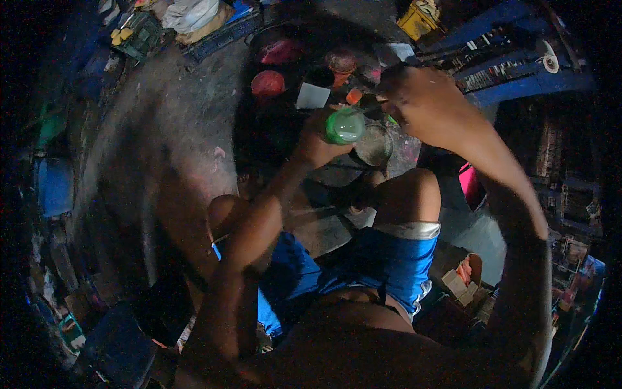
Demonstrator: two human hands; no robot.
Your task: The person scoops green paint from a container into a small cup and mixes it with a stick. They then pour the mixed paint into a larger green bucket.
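My left hand (315,141) is wrapped round a green see-through container (346,126), cup-like or bottle-like, held upright in front of my knees. To its upper right my right hand (420,102) is closed, with its fingertips bent toward the container. A thin dark thing seems to stick out from those fingers, but shadow hides what it is. Just above the container is a small orange piece (354,96); whether it is held or lies behind cannot be told. Below the hands a round, flat-topped greyish thing (374,144) sits near the floor.
Red tubs (268,83) and a white card (313,96) lie beyond my hands. A yellow crate (418,21) stands at the back. Tools fill a blue rack (512,81) at far right. Beside my right leg are a pink object (471,185) and an open cardboard box (461,285).
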